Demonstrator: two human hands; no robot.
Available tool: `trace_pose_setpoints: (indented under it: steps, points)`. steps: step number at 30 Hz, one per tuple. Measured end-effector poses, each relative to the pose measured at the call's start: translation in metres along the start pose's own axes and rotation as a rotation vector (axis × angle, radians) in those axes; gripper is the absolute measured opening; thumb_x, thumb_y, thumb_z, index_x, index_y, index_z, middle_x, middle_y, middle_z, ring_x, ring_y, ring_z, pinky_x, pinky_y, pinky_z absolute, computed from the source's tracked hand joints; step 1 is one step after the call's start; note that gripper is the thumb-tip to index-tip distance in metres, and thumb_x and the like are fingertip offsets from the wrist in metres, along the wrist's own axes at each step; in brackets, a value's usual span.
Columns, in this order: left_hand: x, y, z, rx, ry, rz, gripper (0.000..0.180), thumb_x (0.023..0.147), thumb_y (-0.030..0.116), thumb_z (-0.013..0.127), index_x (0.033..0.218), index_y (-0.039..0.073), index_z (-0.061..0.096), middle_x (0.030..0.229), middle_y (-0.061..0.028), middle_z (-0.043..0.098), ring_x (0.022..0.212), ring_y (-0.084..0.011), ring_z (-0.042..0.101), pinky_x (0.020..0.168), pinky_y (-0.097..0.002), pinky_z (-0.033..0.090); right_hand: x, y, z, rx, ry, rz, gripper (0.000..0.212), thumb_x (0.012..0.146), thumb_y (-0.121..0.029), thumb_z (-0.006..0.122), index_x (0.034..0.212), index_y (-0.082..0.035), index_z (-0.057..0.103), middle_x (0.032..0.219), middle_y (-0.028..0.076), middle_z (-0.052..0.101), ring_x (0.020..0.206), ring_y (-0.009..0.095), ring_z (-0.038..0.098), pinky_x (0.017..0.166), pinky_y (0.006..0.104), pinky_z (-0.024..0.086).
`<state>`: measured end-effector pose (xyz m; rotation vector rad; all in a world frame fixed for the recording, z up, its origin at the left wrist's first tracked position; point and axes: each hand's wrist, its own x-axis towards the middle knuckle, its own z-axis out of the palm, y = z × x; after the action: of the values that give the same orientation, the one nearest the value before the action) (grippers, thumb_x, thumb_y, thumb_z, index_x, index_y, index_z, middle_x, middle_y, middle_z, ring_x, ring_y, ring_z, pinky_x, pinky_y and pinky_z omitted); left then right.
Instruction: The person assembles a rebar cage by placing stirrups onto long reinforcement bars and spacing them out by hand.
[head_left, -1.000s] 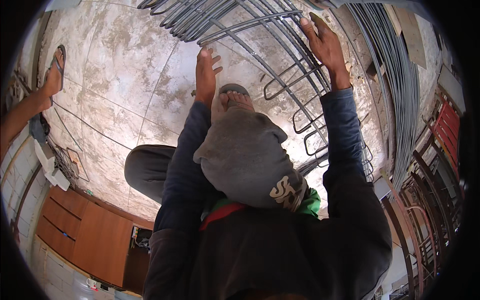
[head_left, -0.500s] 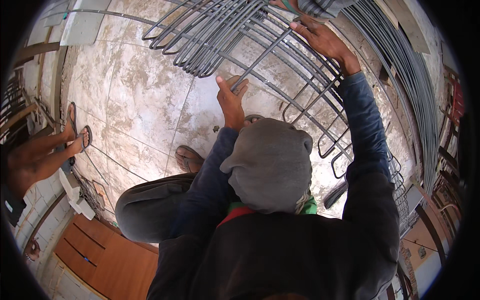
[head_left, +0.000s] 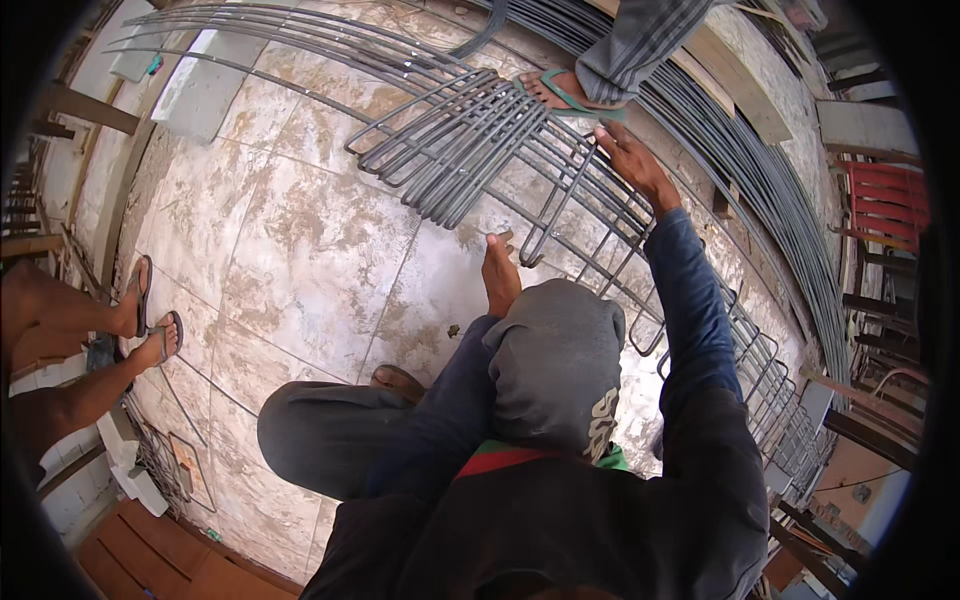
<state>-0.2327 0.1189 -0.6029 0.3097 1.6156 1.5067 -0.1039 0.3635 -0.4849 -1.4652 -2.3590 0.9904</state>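
From the head view, I see a person in a navy-sleeved dark top, with a grey soft-cloth cap partly blocking the near side. The bare right hand is at the far end of a narrow, loop-shaped grey steel stirrup. Its thumb is at the bend, the fingers bunched behind; whether they are gripping the metal, I cannot tell. The bare left hand is near the stirrup's other end, thumb upright, its palm half hidden by the cap; I can't make out whether those fingers are open or curled, or whether they touch the steel.

The stirrup lies across long, ribbed grey steel bars, which sweep from the upper left toward the lower right. Just left of it is a tight row of matching bent stirrups, their rounded corners lined up side by side. More loops form an open lattice beyond the right sleeve.

The tiled floor is pale, blotched with brown and dusty-looking. Along the right runs a dense sheaf of slim grey rods, with rough, flat wooden planks near it. At the top, a co-worker's foot in a green-strapped sandal is beside the row, under grey plaid cloth. On the left, another person's legs end in dark thong sandals.
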Motion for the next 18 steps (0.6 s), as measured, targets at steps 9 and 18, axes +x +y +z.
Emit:
trace_pose_setpoints:
  steps: [9,18]
  points:
    - [0.05,0.001,-0.048,-0.058,0.607,-0.019,0.064,0.099,0.049,0.038,0.123,-0.01,0.046,0.116,-0.027,0.056,0.104,-0.0355,0.057,0.09,-0.0394,0.044,0.07,-0.122,0.048,-0.067,-0.186,-0.372,0.052,0.099,-0.039,0.045,0.134,-0.001,0.047,0.134,0.021,0.046,0.126,0.035,0.043,0.105,0.038,0.032]
    - [0.09,0.064,-0.079,-0.195,0.351,0.168,0.077,0.094,0.05,0.049,0.137,-0.011,0.029,0.125,-0.0292,0.05,0.116,-0.0357,0.052,0.097,-0.0393,0.039,0.08,-0.107,0.072,-0.102,-0.016,-0.183,0.058,0.093,-0.042,0.054,0.13,0.002,0.05,0.131,0.02,0.05,0.127,0.036,0.04,0.106,0.0403,0.031]
